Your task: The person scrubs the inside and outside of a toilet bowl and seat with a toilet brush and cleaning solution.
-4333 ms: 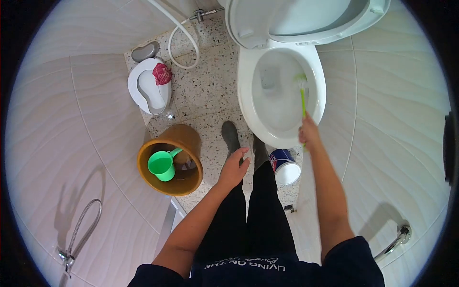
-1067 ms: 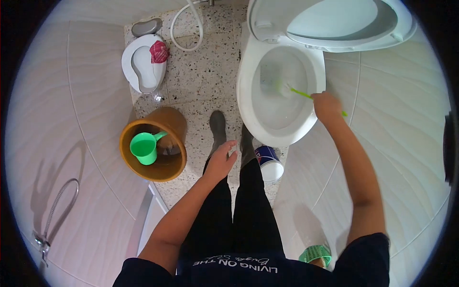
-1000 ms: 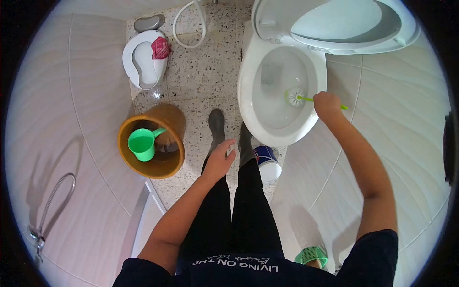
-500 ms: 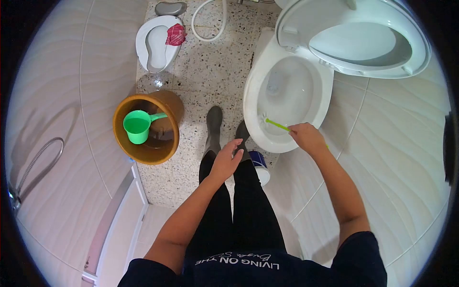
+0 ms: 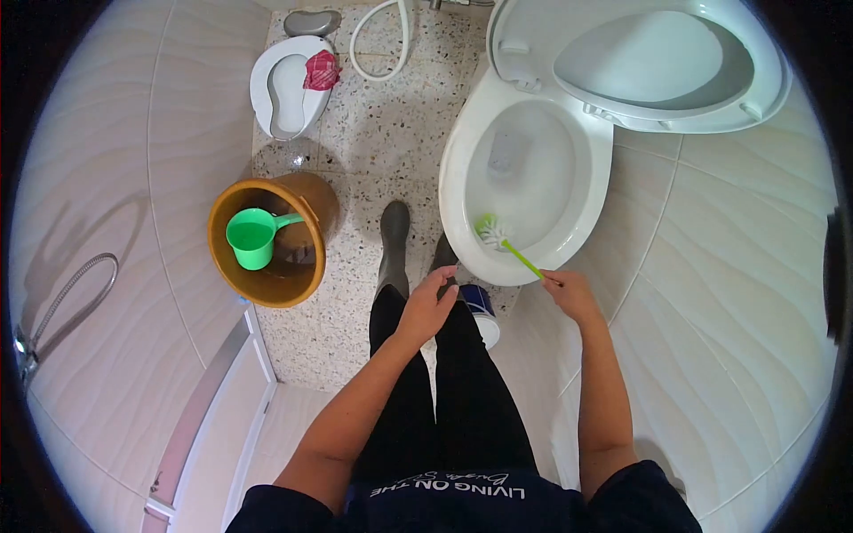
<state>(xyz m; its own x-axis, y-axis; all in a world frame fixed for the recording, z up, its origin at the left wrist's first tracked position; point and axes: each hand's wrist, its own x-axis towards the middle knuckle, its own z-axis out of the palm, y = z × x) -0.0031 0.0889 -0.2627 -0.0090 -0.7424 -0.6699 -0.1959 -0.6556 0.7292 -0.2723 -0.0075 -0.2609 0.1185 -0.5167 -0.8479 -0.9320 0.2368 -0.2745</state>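
Observation:
My right hand (image 5: 569, 294) is wrapped round the green handle of a toilet brush (image 5: 521, 257). The brush's white and green bristle head rests inside the front of the toilet bowl (image 5: 593, 182), against its inner wall as far as I can see. Hanging over my legs near the bowl's front rim, my left hand (image 5: 430, 306) is empty with its fingers apart. Both the toilet seat (image 5: 569, 80) and the lid are raised against the wall side.
A brown bucket (image 5: 218, 253) on the left holds a green dipper (image 5: 252, 238). Behind it lies a white bedpan (image 5: 260, 89) with a red cloth (image 5: 322, 70). A white hose (image 5: 355, 53) curls on the speckled floor. A blue and white tub (image 5: 480, 306) stands below the toilet.
My right hand has pulled back toward my body, and the brush head has turned so its bristles show more plainly. My left hand has barely moved. The view has shifted slightly.

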